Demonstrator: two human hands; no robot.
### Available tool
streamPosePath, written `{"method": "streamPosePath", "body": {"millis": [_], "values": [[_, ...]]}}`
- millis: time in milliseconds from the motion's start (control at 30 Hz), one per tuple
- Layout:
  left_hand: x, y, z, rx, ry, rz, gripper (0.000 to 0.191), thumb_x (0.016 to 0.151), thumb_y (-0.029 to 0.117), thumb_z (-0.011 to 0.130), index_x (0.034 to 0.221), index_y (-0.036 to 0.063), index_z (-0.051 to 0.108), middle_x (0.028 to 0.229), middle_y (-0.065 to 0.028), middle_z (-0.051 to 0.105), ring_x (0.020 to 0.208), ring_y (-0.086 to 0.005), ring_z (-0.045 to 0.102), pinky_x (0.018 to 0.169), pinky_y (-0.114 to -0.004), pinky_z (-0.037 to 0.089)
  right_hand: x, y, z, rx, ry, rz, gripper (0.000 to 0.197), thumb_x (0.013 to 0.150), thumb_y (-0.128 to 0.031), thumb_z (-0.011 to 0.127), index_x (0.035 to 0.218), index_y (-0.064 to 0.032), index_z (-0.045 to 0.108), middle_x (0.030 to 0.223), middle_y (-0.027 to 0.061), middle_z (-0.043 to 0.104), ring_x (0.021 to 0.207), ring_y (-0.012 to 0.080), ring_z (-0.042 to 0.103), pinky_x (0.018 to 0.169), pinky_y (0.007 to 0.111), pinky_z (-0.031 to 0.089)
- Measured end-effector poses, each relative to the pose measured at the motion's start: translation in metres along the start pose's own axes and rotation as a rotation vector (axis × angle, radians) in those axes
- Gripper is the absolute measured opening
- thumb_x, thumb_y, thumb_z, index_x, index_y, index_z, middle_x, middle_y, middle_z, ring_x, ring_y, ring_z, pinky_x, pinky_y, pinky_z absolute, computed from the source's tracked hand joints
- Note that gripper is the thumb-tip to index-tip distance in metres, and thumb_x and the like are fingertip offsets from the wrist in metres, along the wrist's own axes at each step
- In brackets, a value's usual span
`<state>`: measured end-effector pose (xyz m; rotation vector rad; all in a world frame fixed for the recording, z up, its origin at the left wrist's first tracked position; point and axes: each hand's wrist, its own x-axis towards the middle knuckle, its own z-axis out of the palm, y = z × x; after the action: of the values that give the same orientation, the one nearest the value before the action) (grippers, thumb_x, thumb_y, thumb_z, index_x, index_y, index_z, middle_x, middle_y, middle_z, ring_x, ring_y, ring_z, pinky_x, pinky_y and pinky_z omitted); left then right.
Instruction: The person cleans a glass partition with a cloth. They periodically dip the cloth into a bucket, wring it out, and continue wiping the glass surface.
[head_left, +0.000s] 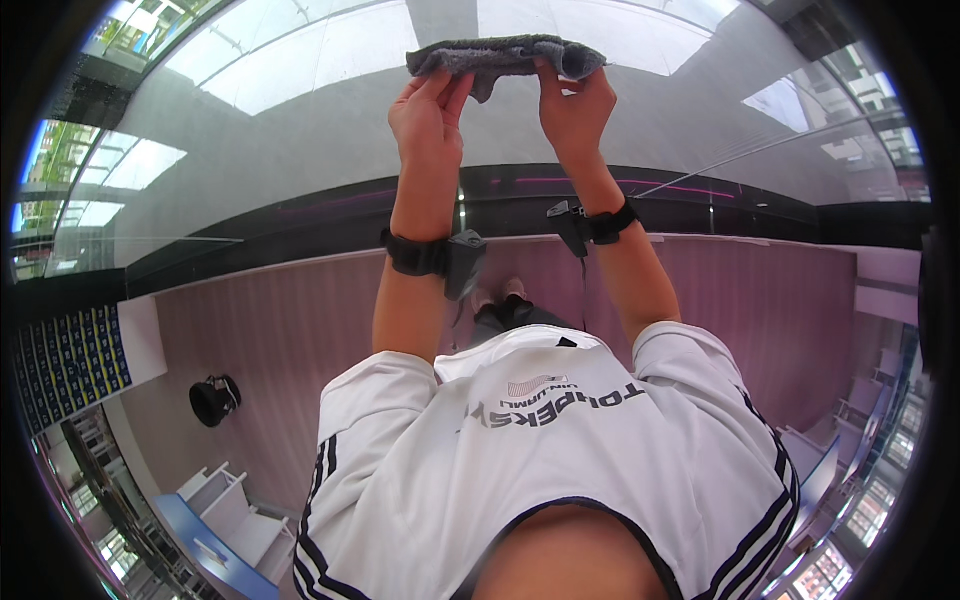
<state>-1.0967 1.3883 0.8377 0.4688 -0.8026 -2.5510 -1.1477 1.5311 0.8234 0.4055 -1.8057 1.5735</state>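
Observation:
In front of me, near the top of the view, a folded dark grey cloth (517, 54) is stretched between both hands. My left hand (427, 120) pinches its left part between thumb and fingers. At its right part, my right hand (576, 112) grips the cloth from below, with the thumb on the near side. A loose fold hangs down between the hands. Behind the cloth lies a smooth, reflective pane (337, 142), apparently glass. Whether the cloth touches it I cannot tell. Each wrist bears a black strap with a small device.
A dark ledge (322, 255) runs along the foot of the pane. Below it spreads a striped floor (300, 337), where my feet stand. A black bin (215, 401) is on the floor to the left. Farther back are a blue-topped table (202, 544) and white chairs (251, 525).

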Motion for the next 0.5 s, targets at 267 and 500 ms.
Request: {"method": "streamPosePath", "body": {"millis": [267, 500], "values": [[0.024, -0.076, -0.124, 0.133, 0.265, -0.153, 0.013, 0.089, -0.006, 0.055, 0.102, -0.0056, 0.058, 0.097, -0.0140, 0.066, 0.093, -0.0259, 0.067, 0.086, -0.038, 0.058, -0.106, 0.088, -0.005, -0.279, -0.183, 0.151, 0.018, 0.076, -0.014, 0.077, 0.087, -0.0039, 0.067, 0.077, 0.0157, 0.068, 0.073, 0.0342, 0.068, 0.063, 0.036, 0.051], [0.058, -0.206, -0.285, 0.226, 0.444, -0.296, 0.015, 0.085, -0.006, 0.061, 0.099, -0.0021, 0.058, 0.092, -0.0118, 0.066, 0.082, -0.0238, 0.068, 0.076, -0.036, 0.060, -0.245, 0.233, -0.010, -0.469, -0.300, 0.305, 0.018, 0.075, -0.016, 0.076, 0.087, -0.0067, 0.065, 0.079, 0.0154, 0.067, 0.078, 0.0402, 0.063, 0.065, 0.041, 0.050]]}}
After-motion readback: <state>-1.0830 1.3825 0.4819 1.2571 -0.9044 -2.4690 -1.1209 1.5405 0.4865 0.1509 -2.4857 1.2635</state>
